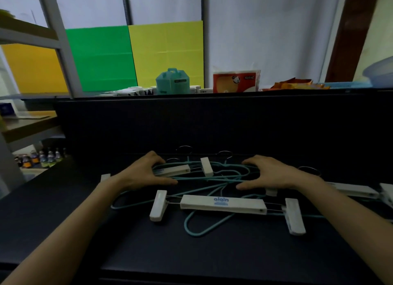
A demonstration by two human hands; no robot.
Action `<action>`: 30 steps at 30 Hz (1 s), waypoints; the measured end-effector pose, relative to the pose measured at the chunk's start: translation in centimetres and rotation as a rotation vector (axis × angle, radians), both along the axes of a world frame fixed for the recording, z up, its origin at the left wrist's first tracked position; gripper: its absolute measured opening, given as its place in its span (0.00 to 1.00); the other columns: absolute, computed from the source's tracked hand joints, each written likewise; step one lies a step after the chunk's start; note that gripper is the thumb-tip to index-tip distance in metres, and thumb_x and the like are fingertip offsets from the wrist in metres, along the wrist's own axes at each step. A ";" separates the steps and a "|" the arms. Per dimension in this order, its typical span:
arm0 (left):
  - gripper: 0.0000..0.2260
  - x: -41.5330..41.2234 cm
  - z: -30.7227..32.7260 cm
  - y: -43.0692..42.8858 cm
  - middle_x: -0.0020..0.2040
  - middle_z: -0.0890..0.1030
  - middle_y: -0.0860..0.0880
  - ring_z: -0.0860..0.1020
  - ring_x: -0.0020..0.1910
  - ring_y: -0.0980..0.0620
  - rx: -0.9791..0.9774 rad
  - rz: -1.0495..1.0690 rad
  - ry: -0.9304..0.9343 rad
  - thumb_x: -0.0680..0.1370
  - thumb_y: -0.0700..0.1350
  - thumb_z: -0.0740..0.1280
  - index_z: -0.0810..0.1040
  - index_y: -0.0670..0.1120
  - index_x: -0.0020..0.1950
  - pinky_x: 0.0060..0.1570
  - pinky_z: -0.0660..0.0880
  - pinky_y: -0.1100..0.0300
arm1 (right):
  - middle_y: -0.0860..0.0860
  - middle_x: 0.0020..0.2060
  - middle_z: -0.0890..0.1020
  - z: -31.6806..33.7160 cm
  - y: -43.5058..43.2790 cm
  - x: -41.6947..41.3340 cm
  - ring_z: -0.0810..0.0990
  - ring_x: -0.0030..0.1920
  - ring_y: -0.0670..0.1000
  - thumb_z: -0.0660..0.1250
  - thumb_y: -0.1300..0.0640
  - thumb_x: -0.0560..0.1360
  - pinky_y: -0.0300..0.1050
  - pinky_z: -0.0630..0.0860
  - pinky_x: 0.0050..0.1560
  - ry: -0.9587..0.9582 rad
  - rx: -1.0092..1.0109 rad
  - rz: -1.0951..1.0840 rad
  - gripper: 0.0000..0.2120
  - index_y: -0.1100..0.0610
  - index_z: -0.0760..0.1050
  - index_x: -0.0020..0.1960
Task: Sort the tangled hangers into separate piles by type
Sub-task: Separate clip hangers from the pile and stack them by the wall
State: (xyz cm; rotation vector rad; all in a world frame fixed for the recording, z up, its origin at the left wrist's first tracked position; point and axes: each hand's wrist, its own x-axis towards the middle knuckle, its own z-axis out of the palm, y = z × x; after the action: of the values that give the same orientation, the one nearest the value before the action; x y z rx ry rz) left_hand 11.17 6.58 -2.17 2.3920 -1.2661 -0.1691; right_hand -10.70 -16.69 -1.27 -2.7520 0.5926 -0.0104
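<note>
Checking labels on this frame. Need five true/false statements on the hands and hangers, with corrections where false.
1. Both hands are on the hanger tangle. True: the left hand and the right hand both touch it.
2. The wire hangers are red. False: the wire hangers are teal.
3. The white clip hanger with blue lettering lies nearest the person. True.
4. The hangers hang on a rail. False: they lie on the dark table.
5. The hangers are sorted into separate piles. False: teal and white ones lie intertwined in one heap.
</note>
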 end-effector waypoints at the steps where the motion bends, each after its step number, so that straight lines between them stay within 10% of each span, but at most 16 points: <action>1: 0.40 -0.1 -0.1 0.0 0.51 0.70 0.56 0.72 0.50 0.58 -0.016 0.001 -0.008 0.51 0.76 0.67 0.73 0.52 0.54 0.50 0.70 0.63 | 0.50 0.67 0.69 0.2 0.1 0.0 0.69 0.65 0.50 0.68 0.34 0.65 0.43 0.68 0.64 0.003 -0.001 0.004 0.41 0.52 0.63 0.71; 15: 0.46 0.6 2.1 2.3 0.51 0.70 0.54 0.74 0.49 0.54 -0.229 0.105 -0.234 0.51 0.78 0.61 0.74 0.48 0.59 0.53 0.74 0.56 | 0.49 0.76 0.49 1.5 3.3 4.1 0.50 0.75 0.51 0.68 0.33 0.65 0.47 0.53 0.73 -0.284 -0.153 0.047 0.52 0.52 0.43 0.76; 21: 0.43 1.3 4.6 6.3 0.54 0.69 0.51 0.72 0.50 0.52 -0.178 0.236 -0.355 0.55 0.71 0.63 0.74 0.45 0.61 0.52 0.74 0.53 | 0.52 0.74 0.59 1.1 4.0 6.6 0.63 0.72 0.53 0.70 0.39 0.67 0.47 0.64 0.69 -0.226 0.116 0.069 0.51 0.51 0.41 0.76; 30: 0.43 1.8 4.0 13.2 0.60 0.71 0.44 0.71 0.53 0.49 -0.207 0.419 -0.350 0.58 0.70 0.68 0.73 0.40 0.62 0.54 0.71 0.53 | 0.54 0.60 0.75 0.2 5.5 9.8 0.73 0.59 0.53 0.63 0.42 0.75 0.47 0.73 0.55 -0.025 -0.152 0.135 0.22 0.54 0.70 0.63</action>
State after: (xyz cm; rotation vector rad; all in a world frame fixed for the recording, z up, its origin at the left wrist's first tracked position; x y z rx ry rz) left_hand 13.01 19.78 1.88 2.5040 -0.8317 0.4985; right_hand -0.91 -11.16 -1.03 -2.9287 0.4138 -0.0601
